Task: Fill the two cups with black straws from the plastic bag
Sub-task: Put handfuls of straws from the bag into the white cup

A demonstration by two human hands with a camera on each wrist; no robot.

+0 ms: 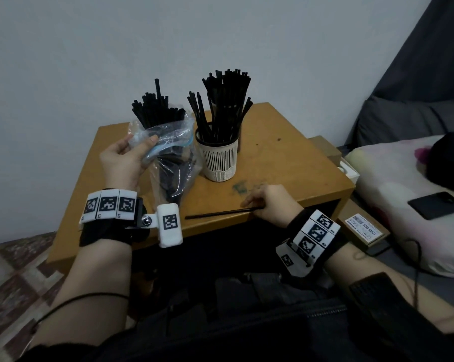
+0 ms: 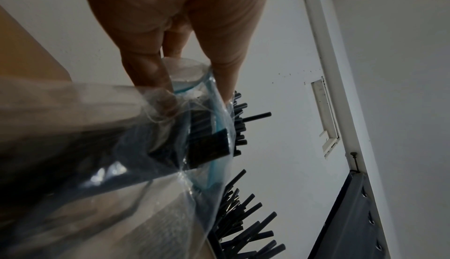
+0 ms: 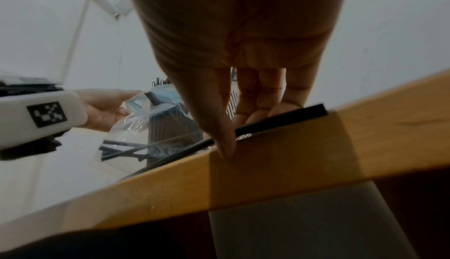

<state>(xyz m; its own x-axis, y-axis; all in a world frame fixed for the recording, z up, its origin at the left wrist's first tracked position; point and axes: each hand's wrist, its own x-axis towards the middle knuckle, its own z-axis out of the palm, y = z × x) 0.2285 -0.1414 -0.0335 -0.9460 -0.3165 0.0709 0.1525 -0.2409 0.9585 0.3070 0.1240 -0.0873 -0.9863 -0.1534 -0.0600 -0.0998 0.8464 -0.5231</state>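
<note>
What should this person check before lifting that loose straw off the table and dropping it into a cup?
1. Right hand has the loose straw: ok, thumb and fingers pinch its end at the table's front edge.
2. Left hand holds the plastic bag: ok, gripped near its mouth.
3. Bag upright, so straws stay in: ok.
4. White cup stands upright: ok.
5. Room in that cup: cannot tell, it already looks crowded.
6. Second cup ready: cannot tell, it is hidden behind the white one.
</note>
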